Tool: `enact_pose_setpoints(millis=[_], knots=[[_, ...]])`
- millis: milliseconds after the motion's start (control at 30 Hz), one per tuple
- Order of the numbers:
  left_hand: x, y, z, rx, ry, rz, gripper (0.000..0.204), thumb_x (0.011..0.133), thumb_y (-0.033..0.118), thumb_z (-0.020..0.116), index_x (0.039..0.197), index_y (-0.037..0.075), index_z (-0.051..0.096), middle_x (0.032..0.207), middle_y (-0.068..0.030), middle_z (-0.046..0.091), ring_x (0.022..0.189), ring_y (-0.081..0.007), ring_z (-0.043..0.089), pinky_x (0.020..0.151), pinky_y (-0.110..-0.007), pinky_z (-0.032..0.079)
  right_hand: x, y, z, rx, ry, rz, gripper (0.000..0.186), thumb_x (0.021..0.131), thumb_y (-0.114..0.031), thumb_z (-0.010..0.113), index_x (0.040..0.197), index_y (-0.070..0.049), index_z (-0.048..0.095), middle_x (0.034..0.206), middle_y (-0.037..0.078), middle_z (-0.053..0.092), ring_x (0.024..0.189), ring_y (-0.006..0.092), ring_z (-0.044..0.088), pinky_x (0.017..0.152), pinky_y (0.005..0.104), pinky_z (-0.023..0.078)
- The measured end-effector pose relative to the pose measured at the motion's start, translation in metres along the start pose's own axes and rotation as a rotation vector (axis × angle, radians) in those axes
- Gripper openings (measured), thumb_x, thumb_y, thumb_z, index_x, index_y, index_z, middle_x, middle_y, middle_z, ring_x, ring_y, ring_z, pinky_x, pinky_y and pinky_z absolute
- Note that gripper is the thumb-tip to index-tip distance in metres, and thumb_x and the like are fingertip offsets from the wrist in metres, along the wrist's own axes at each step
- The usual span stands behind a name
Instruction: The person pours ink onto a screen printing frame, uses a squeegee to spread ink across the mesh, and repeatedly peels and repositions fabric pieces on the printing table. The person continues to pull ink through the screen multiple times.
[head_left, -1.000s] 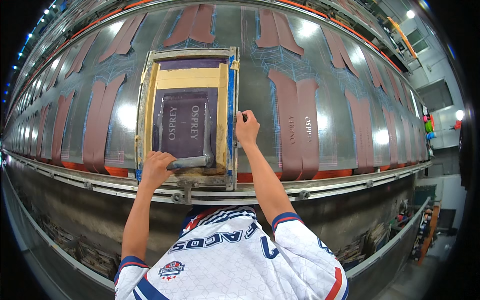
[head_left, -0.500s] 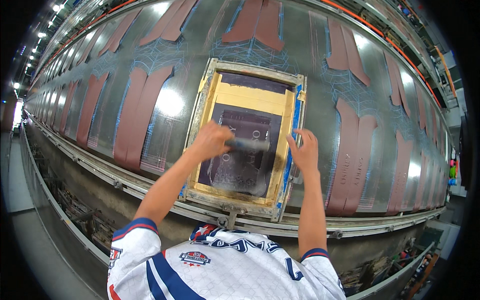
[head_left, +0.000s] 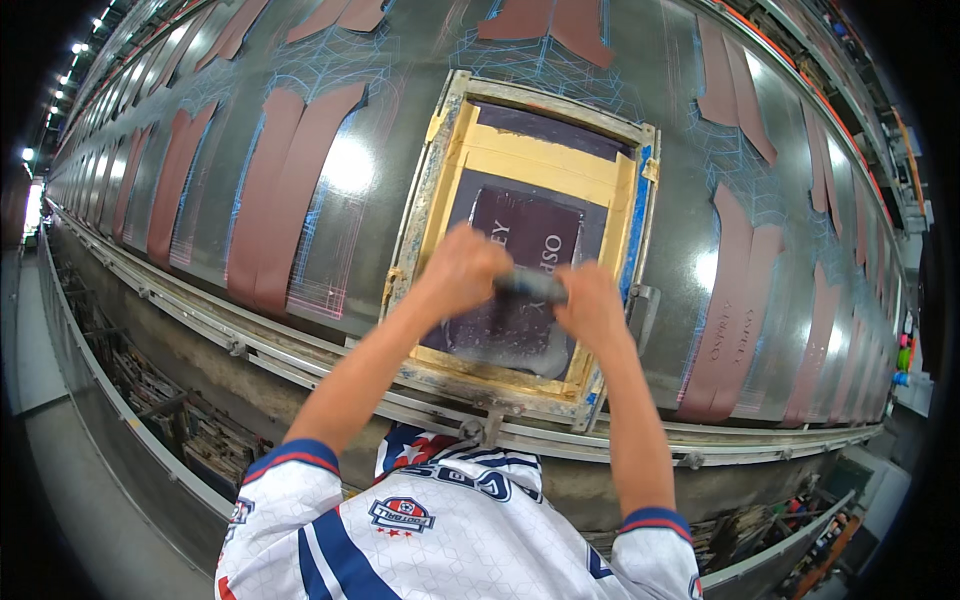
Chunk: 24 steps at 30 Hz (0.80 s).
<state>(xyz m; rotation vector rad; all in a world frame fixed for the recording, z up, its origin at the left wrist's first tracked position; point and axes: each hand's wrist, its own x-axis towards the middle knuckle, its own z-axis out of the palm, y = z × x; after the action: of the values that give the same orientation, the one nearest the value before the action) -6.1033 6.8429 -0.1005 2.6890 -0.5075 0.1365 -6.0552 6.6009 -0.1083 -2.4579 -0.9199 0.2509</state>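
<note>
Both hands grip one dark squeegee (head_left: pixel 532 286), which lies crosswise over the middle of the purple mesh inside a printing frame (head_left: pixel 420 215). The left hand (head_left: pixel 462 270) has its fingers curled tight around the squeegee's left end, and the right hand (head_left: pixel 592 308) has its fingers wrapped around the right end, so only a short dark stretch of the handle shows between them. The frame is wooden, lined with yellow tape (head_left: pixel 535 160) along its top and sides and with a blue strip down its right side, and it lies flat on the long shiny metal table (head_left: pixel 660 90), close to the table's near edge. A metal rail (head_left: pixel 300 352) runs along that near edge. Reddish-brown fabric pieces (head_left: pixel 290 190) lie in pairs on the table to the left and right of the frame, well apart from the hands.
</note>
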Motion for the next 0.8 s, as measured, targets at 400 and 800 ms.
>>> enact_pose_setpoints(millis=[400,800], knots=[[0.044,-0.008,-0.011,0.042,-0.071,0.039,0.023,0.064,0.021,0.083,0.083,0.015,0.072,0.08,-0.0051,0.068,0.085,-0.0269,0.064,0.082,-0.04,0.042,0.035,0.019,-0.036,-0.1,-0.175,0.054,0.028,0.073,-0.021,0.08,0.098,-0.01,0.072,0.088,0.017,0.07,0.091,0.0368,0.067,0.082,0.0468,0.054],[0.116,-0.049,-0.009,0.051,-0.094,-0.058,0.022,0.065,0.025,0.085,0.079,0.013,0.075,0.072,-0.0062,0.068,0.078,-0.0318,0.063,0.079,-0.042,0.046,0.108,0.056,-0.053,-0.025,-0.166,0.145,0.026,0.075,-0.019,0.079,0.097,-0.007,0.071,0.092,0.018,0.071,0.096,0.0371,0.067,0.087,0.0457,0.052]])
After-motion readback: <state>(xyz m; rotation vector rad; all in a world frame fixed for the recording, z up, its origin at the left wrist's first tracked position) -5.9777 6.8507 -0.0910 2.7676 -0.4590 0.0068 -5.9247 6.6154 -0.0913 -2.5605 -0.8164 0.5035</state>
